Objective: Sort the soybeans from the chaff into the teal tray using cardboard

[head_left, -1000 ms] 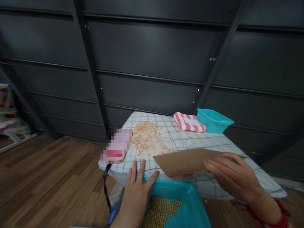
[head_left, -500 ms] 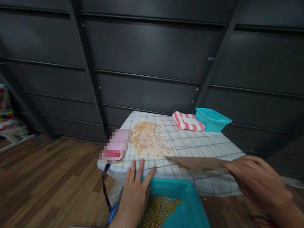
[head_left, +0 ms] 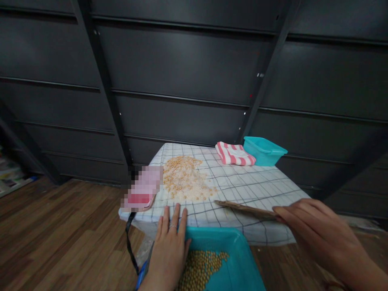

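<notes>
My left hand (head_left: 169,246) lies with fingers stretched out over the left side of a turquoise bin (head_left: 242,268), its fingertips at the front edge of the checked tablecloth (head_left: 251,184). Inside the bin are many yellowish-green soybeans (head_left: 201,264). A flat brown piece that looks like cardboard (head_left: 245,209) is gripped at its right end by my right hand (head_left: 315,230). It is seen nearly edge-on, just above or on the cloth; contact is unclear. Beyond its left tip spreads a pile of pale grains mixed with yellow beans (head_left: 186,180).
At the back right, a folded red-and-white striped towel (head_left: 235,154) lies beside a smaller turquoise bin (head_left: 265,152). A blurred-out pink object (head_left: 144,188) sits on the table's left edge, a dark strap (head_left: 129,238) hanging below it. A dark panelled wall (head_left: 182,60) stands behind.
The cardboard has turned from showing its broad face to nearly edge-on. My left thumb has drawn in toward the fingers. The whole view has shifted slightly.
</notes>
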`<state>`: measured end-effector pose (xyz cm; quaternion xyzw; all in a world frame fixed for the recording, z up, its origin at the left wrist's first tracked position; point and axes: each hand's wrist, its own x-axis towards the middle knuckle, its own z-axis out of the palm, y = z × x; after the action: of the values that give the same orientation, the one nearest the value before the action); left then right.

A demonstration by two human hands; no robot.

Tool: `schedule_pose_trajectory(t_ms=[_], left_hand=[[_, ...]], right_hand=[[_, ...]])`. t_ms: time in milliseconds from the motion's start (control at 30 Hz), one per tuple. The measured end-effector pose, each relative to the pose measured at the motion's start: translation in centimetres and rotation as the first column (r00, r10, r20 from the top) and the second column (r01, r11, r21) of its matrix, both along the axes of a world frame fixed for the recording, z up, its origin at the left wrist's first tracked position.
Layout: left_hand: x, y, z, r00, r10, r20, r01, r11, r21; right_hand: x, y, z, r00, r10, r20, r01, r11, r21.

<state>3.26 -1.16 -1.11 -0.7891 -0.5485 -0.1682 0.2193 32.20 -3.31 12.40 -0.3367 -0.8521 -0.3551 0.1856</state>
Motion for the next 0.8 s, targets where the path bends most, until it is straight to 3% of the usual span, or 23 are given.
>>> schedule_pose_trajectory(t_ms=[133, 267, 500, 667, 800], left_hand=[[-0.1, 0.0, -0.5, 1.0, -0.003, 0.03, 0.003, 1.0, 0.002], [-0.2, 0.1, -0.7, 0.999, -0.006, 0.046, 0.007, 1.0, -0.018], [-0.2, 0.1, -0.5, 1.0, 0.005, 0.03, -0.006, 1.0, 0.02], [-0.4, 0.1, -0.9, 0.998, -0.004, 0.057, 0.005, 1.0, -0.015], [-0.4, 0.1, -0.9, 0.998, 0.006, 0.07, -0.004, 1.0, -0.025]], right_hand=[[-1.3, -1.4, -0.4, 0.997, 0.069, -0.041, -0.072, 0.995, -0.074], [-1.8, -1.7, 0.3, 0.989, 0.147, -0.023, -0.147, 0.989, -0.028], [-2.0, 0.6, 1.3, 0.999, 0.045, 0.011, -0.045, 0.999, 0.007], [-1.5, -1.1, 0.6, 0.996, 0.078, -0.036, -0.082, 0.987, -0.141], [-0.9, -1.9, 1.5, 0.984, 0.179, -0.023, -0.18, 0.982, -0.051]])
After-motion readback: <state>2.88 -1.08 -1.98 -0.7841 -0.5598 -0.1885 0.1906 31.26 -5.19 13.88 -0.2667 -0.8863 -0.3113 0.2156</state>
